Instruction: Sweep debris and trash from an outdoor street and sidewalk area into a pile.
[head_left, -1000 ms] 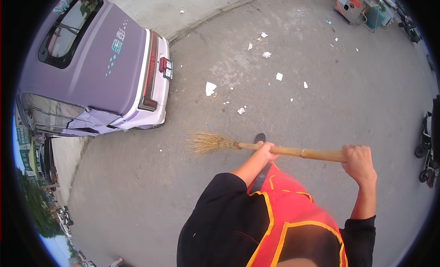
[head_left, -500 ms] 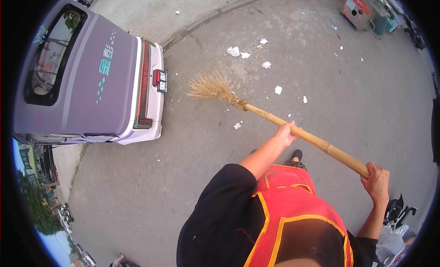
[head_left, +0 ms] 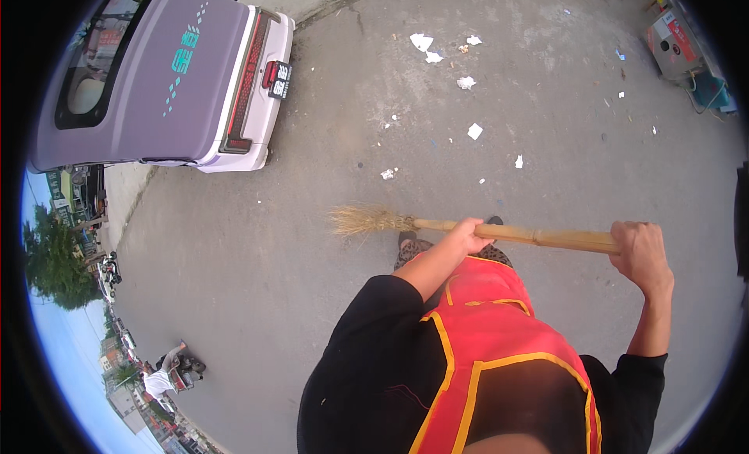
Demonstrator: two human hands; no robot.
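Seen from above through a round fisheye view, a person in a red apron (head_left: 485, 282) with yellow edging and black sleeves holds a straw broom (head_left: 511, 232) by its bamboo handle. The broom lies across the view in front of the body, its pale, frayed bristles (head_left: 363, 218) pointing left, near the person's feet; whether they touch the grey pavement (head_left: 312, 274) cannot be told. The left hand (head_left: 470, 235) has its grip wrapped around the handle partway along, toward the bristles. The right hand (head_left: 641, 253) has its grip curled around the handle's far end, fingers folded over, the two hands well apart.

Beyond the broom, white scraps of paper (head_left: 475, 131) lie scattered over the pavement, some flat, others crumpled, with smaller bits among them. At upper left stands a purple and white vehicle (head_left: 195, 87) with a long red tail light. At upper right is a metal cart (head_left: 669, 44) with a red panel. At lower left, a rider (head_left: 161, 381) in a white top sits on a motorbike (head_left: 189, 368), near a leafy tree (head_left: 66, 267).
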